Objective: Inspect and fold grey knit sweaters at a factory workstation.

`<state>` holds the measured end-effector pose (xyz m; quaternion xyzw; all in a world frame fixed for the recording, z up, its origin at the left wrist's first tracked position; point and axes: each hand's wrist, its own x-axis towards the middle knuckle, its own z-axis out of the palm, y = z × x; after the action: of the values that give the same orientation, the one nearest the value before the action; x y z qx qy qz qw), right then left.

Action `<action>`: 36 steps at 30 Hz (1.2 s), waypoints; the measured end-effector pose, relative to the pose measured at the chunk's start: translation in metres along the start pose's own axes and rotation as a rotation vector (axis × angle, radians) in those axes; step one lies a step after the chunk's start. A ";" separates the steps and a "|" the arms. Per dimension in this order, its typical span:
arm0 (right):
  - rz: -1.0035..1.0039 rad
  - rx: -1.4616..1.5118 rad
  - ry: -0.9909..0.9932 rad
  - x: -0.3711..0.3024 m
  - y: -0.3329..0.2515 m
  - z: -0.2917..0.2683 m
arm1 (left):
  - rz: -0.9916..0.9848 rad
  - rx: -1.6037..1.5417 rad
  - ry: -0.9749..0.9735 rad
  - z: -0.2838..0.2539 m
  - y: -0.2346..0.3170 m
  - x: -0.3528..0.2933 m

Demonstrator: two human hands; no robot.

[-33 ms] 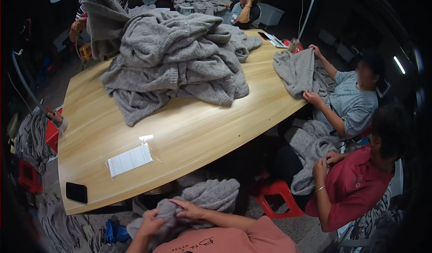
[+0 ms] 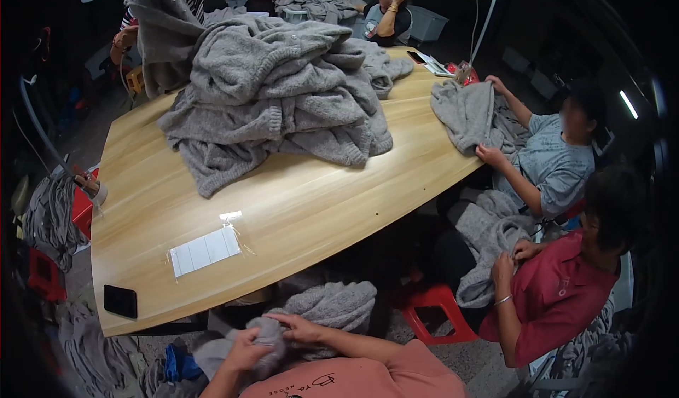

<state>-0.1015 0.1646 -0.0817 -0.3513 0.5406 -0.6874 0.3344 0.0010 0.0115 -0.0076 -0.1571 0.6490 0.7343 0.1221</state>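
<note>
On my lap, below the table's near edge, lies a grey knitted sweater [image 2: 332, 306]. A bunched part of it is between my hands. My left hand [image 2: 244, 348] is closed round this fold, with the thumb on top. Close by on the right, my right hand [image 2: 298, 328] grips the same sweater with bent fingers. Some of the fabric hangs down to the left of my left wrist. The fingertips are partly hidden in the wool.
The wooden table [image 2: 311, 214] carries a big sweater pile [image 2: 283, 94], a taped paper strip [image 2: 205, 252] and a black phone [image 2: 120, 302]. Two people at right handle grey sweaters. A red stool [image 2: 438, 316] stands right of me; more garments [image 2: 92, 341] lie lower left.
My left hand has shifted slightly up and to the right, closer to my right hand. The bunched fabric between them has changed shape.
</note>
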 end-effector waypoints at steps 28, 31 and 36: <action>0.259 0.202 0.053 -0.041 -0.018 -0.008 | 0.210 0.399 0.382 0.038 -0.009 -0.001; 0.201 0.104 0.077 -0.039 -0.025 -0.001 | 0.059 0.239 0.228 0.042 -0.007 0.004; 0.129 -0.118 0.026 -0.028 -0.026 -0.006 | 0.039 0.134 0.240 0.042 -0.006 0.005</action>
<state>-0.0940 0.1957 -0.0609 -0.3258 0.6061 -0.6359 0.3495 -0.0040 0.0535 -0.0105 -0.2228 0.7094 0.6675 0.0395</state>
